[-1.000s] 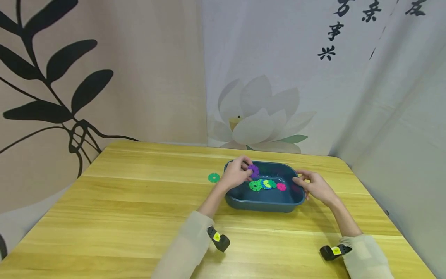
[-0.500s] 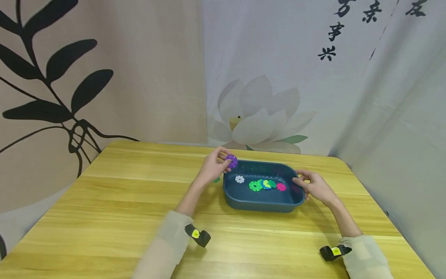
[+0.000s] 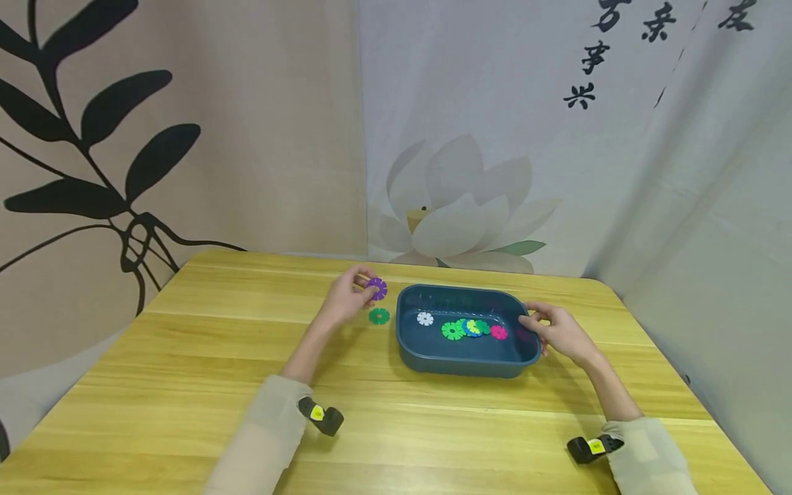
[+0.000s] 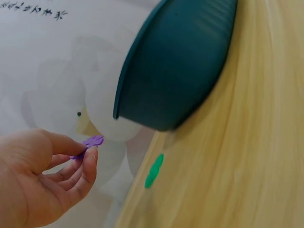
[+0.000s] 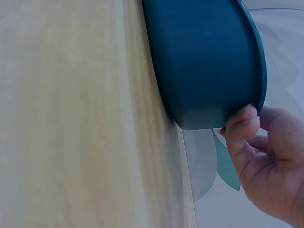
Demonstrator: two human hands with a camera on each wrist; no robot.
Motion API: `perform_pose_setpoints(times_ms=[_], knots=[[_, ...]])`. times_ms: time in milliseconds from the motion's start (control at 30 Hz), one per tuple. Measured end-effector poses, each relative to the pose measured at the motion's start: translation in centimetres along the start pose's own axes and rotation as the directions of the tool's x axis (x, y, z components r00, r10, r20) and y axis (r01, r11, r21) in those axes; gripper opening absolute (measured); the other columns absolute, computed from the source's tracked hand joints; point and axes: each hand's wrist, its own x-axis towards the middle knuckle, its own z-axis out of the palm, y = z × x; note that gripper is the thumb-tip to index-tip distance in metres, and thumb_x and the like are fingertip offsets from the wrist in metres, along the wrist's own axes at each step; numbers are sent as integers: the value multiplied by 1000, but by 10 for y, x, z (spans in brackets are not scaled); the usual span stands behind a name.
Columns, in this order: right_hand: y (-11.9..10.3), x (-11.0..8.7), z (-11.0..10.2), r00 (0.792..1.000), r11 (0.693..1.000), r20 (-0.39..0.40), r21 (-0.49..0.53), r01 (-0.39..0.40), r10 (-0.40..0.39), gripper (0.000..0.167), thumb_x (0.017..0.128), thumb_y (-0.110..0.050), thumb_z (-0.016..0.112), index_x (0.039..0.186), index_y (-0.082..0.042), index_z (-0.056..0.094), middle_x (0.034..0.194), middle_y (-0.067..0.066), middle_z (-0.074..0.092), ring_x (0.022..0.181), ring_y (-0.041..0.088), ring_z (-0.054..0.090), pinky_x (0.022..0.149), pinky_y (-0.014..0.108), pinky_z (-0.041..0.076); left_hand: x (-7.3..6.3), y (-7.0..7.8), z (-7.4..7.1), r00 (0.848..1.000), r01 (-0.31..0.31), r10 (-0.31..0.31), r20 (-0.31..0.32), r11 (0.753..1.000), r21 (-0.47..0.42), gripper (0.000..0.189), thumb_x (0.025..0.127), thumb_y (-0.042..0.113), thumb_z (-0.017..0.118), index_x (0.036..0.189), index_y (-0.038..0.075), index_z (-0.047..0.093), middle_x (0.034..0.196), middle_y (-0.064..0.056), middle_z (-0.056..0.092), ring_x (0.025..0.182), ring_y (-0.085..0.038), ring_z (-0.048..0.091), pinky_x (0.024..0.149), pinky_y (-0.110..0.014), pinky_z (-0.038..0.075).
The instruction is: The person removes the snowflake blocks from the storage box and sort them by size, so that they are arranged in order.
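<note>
Cloth backdrop [image 3: 278, 151] closes off the room: beige with dark leafy branches at left, paler with a lotus and black brush characters at centre and right, loose folds down the right side. Table [image 3: 445, 440] in yellowish wood, grain running side to side, rounded far right corner. Dark blue-green basin [image 3: 470, 365] sits on it toward the far edge, right of centre. Right hand [image 3: 559, 332] pinches basin rim at its right end, thumb over the edge. Left hand [image 3: 346, 295] pinches purple disc [image 3: 378, 289] between thumb and fingers, off the table, left of basin. Inside basin: overlapping green, blue and yellow discs [image 3: 474, 328], pink disc [image 3: 498, 333] just right of them, white disc [image 3: 425, 319] apart at left. Green disc [image 3: 379, 316] flat on table, between basin and left hand.
</note>
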Motion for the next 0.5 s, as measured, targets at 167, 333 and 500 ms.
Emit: perform_pose_setpoints(times_ms=[167, 333, 500], knots=[[0, 0, 1, 1000, 1000, -4, -1, 0, 0, 55, 103, -20, 61, 144, 12, 42, 94, 23, 57, 45, 19, 52, 45, 37, 50, -1, -12, -9, 1000, 26, -26, 2, 997, 73, 25, 94, -9, 60, 119, -6, 58, 104, -23, 61, 88, -34, 67, 80, -44, 60], [0, 0, 2, 1000, 1000, -8, -7, -1, 1, 54, 103, -19, 60, 143, 12, 43, 95, 23, 57, 45, 19, 53, 45, 37, 50, -3, -23, -16, 999, 52, -53, 4, 988, 143, 24, 93, -8, 61, 117, -6, 58, 102, -22, 62, 84, -29, 65, 77, -40, 59], [0, 0, 1, 1000, 1000, -9, -14, -3, 3, 54, 103, -20, 60, 143, 12, 42, 95, 23, 58, 46, 19, 53, 45, 37, 50, -5, -31, -21, 996, 79, -86, 27, 979, 190, 22, 93, -7, 62, 115, -8, 59, 98, -21, 63, 82, -27, 65, 73, -36, 59]])
